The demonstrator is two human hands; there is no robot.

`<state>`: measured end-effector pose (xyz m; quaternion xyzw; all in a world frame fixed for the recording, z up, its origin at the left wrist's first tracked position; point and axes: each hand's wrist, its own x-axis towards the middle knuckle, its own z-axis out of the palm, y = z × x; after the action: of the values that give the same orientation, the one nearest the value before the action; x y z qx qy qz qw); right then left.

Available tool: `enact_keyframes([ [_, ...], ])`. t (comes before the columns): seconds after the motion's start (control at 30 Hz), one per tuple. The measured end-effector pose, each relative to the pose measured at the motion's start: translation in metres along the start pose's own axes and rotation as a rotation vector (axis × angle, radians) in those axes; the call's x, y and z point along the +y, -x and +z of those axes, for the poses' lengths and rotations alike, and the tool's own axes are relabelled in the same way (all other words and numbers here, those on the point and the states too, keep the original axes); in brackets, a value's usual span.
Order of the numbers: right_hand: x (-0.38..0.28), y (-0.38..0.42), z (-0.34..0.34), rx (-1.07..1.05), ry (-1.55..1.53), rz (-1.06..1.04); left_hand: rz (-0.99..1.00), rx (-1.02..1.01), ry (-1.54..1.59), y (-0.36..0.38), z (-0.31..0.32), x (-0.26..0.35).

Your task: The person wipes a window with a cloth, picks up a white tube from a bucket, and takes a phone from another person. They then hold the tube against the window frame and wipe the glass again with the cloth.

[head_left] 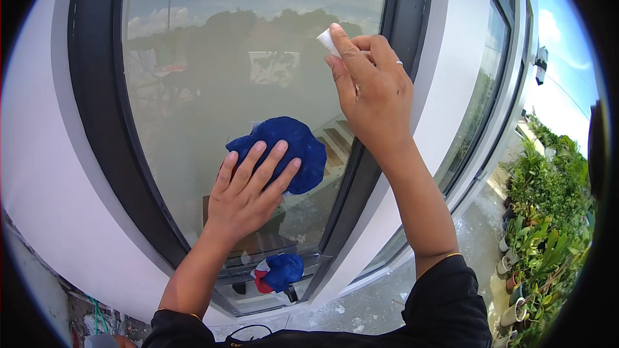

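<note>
My left hand point(245, 187) lies with its fingers spread flat on a blue cloth point(293, 148), pressing it against the window glass point(200, 116). The cloth is bunched into a rough round shape and shows beyond my fingertips. Higher up, at the right side of the pane, my right hand point(377, 84) pinches a small white piece point(327, 43) between thumb and fingers. Its outer end sticks out toward the glass; the rest is hidden in my grip, and I cannot tell what kind of thing it is.
A dark frame point(97, 58) borders the pane, with white wall point(39, 122) on both sides. Low at the window is a blue, red and white cloth-like bundle point(284, 272). Potted plants point(548, 219) line the right, beside a pale-spotted concrete floor point(477, 238).
</note>
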<state>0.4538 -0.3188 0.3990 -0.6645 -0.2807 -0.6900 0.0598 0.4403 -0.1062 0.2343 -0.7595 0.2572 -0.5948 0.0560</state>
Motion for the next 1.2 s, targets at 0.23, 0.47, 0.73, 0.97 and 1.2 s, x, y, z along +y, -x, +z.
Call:
enact_keyframes([
  [0.23, -0.005, 0.006, 0.012, 0.071, 0.016, 0.049, 0.021, -0.006, -0.041, 0.000, -0.001, -0.001],
  [0.47, -0.014, 0.023, 0.009, 0.051, 0.035, 0.051, 0.003, 0.005, -0.003, -0.001, 0.000, 0.000],
  [0.73, 0.019, 0.039, -0.021, 0.137, -0.613, 0.601, -0.095, -0.040, 0.001, -0.024, -0.022, -0.012],
  [0.97, 0.006, 0.169, -0.020, 0.131, -0.741, 0.728, -0.189, 0.327, -0.242, -0.175, -0.038, -0.087],
  [1.2, -0.004, 0.191, -0.022, 0.225, -0.943, 0.796, 0.282, -0.261, -0.016, -0.071, 0.001, 0.028],
])
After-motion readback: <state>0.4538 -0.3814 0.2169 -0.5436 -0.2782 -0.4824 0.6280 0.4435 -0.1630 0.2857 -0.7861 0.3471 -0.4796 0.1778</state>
